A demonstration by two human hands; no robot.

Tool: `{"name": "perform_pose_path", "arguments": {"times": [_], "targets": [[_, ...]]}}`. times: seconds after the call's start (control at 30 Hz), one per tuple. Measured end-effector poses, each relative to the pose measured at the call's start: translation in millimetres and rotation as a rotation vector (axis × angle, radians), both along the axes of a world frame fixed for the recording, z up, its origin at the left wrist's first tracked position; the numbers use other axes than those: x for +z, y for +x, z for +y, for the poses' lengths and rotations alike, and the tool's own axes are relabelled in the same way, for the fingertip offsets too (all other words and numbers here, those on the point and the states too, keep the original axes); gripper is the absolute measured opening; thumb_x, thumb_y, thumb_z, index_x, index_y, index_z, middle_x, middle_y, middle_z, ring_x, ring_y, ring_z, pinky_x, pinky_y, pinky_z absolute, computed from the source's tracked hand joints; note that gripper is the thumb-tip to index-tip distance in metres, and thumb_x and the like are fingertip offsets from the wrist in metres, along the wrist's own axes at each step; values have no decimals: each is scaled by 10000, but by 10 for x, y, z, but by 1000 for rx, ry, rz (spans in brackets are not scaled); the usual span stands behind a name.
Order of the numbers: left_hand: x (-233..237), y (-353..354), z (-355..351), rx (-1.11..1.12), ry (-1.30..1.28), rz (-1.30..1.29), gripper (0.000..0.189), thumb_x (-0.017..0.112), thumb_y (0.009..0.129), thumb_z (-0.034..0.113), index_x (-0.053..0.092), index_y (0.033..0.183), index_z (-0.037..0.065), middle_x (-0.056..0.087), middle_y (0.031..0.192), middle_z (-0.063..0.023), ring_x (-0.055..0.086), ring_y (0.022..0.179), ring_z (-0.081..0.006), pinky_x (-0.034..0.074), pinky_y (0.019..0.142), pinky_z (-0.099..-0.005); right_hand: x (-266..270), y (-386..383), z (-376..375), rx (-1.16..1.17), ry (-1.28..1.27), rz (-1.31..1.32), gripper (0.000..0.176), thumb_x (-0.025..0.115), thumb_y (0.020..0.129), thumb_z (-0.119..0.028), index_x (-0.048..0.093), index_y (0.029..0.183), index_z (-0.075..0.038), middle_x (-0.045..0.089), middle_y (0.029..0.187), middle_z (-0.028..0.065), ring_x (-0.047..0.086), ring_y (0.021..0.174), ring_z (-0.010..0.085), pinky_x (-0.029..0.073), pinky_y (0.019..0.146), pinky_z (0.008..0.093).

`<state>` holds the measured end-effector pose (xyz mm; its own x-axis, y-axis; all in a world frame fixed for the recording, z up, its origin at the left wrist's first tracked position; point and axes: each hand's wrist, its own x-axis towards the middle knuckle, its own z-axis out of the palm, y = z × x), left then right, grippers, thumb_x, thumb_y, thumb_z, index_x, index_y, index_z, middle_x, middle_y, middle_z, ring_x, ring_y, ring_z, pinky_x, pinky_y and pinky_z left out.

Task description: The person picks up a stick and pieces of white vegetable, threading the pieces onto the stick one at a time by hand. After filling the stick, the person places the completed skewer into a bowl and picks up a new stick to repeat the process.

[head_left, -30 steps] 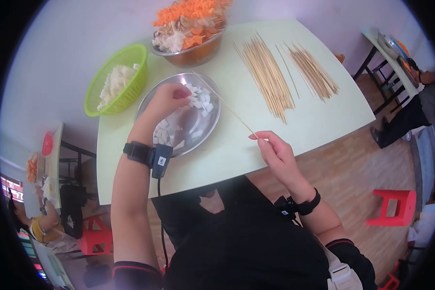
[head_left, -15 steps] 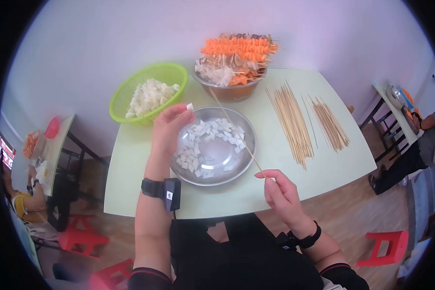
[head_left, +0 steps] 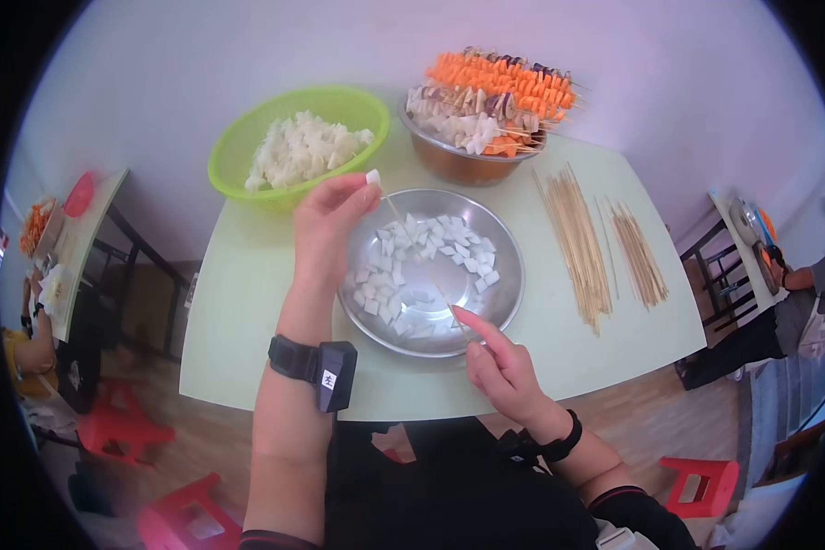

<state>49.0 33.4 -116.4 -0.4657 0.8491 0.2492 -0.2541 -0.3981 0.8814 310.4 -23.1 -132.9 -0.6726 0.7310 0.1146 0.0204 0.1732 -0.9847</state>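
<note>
My left hand (head_left: 325,225) pinches a small white cube of food (head_left: 373,177) between thumb and fingertips, over the left rim of a shallow metal bowl (head_left: 515,247). Diced white pieces (head_left: 397,247) lie scattered in this bowl. Low at the bowl's front right, my right hand (head_left: 509,371) grips a thin bamboo skewer (head_left: 445,299), index finger stretched along it. The skewer slants up and left across the bowl, its far end close beneath the cube. Part of its length blurs against the shiny metal.
Behind the bowl stand a green basket (head_left: 225,147) of white chunks and a metal basin (head_left: 463,165) heaped with loaded skewers. Bare skewers lie in a long bundle (head_left: 573,247) and a shorter bundle (head_left: 639,257) at right. People sit at side tables; red stools (head_left: 124,426) stand on the floor.
My right hand has moved left and forward to the bowl's front edge, bringing the skewer's far end near the cube. My left hand still pinches the cube. The camera view has shifted slightly.
</note>
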Motion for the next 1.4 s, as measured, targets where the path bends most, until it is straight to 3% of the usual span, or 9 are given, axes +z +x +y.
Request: {"name": "perform_pose_path", "arguments": {"times": [1.03,1.13,1.2,1.23,1.3,1.4], "targets": [[-33,30,19,-22,70,52,162,652,818,32,605,970,3,632,940,-71,618,875,-160,488,818,-290,-40,148,51,-33,70,-58,435,430,939,-89,393,1372,-89,352,562,-45,327,523,29,310,503,202],[-33,22,21,-8,77,72,165,654,813,20,603,968,-1,637,937,-76,617,871,-152,489,813,-282,10,132,31,-11,-18,7,428,410,947,-88,385,1374,-74,355,565,-52,325,510,24,304,487,195],[-31,22,22,8,79,94,166,655,811,12,602,967,-3,640,933,-80,617,865,-147,490,805,-274,111,128,0,33,-283,45,419,365,965,-101,356,1383,-64,344,553,-52,308,469,28,291,443,191],[-25,31,20,34,76,147,166,656,810,6,601,966,-5,643,926,-84,617,854,-141,490,792,-262,145,122,-16,33,-282,45,419,365,965,-101,356,1383,-64,344,553,-52,308,469,28,291,443,191],[-17,48,15,60,70,199,167,657,809,0,600,965,-7,647,919,-88,617,844,-134,491,779,-250,187,109,-41,103,-532,243,411,310,972,-89,332,1378,-28,308,496,-49,272,398,45,267,391,204],[-4,70,3,76,94,216,168,660,806,-6,600,963,-9,648,909,-90,617,823,-127,490,751,-232,190,114,-45,146,-642,357,414,287,978,-95,314,1386,-29,268,489,-46,251,396,52,263,392,204]]}}
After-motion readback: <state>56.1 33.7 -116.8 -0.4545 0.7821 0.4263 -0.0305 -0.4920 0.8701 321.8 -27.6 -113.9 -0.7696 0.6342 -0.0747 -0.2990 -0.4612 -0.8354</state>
